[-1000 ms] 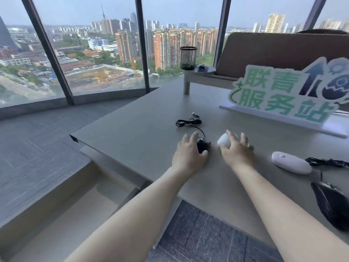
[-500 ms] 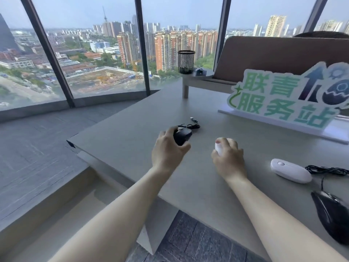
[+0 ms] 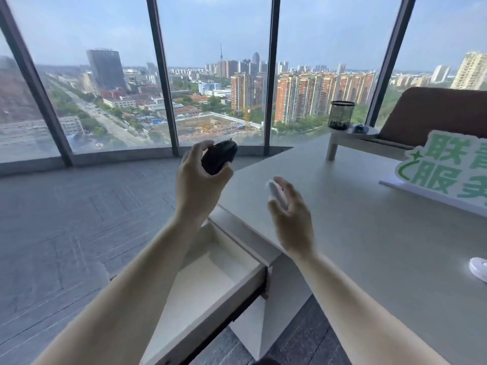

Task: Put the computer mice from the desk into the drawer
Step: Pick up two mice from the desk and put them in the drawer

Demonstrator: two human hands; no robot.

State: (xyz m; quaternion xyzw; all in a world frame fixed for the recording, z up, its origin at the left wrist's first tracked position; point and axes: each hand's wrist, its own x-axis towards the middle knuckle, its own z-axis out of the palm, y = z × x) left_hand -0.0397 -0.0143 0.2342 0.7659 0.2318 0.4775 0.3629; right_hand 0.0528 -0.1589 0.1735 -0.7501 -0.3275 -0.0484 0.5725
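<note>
My left hand [image 3: 196,185] holds a black mouse [image 3: 218,157] in the air, past the desk's left corner and above the far end of the open drawer [image 3: 210,283]. The drawer is white inside and looks bare where my forearm does not cover it. My right hand [image 3: 291,216] grips a white mouse [image 3: 275,192] just above the grey desk [image 3: 369,233] near its left edge. Another white mouse [image 3: 479,268] lies on the desk at the right frame edge, cut off.
A green-and-white sign [image 3: 445,169] stands on the desk at the right. A small riser [image 3: 350,139] at the back carries a black mesh pen cup [image 3: 340,115]. Behind it is a brown chair back [image 3: 432,114]. Floor-to-ceiling windows ring the grey floor on the left.
Both hands lifted their mice off the desk and moved left toward the drawer. My view swung left, so the open drawer shows now and the black mouse at the right is out of frame.
</note>
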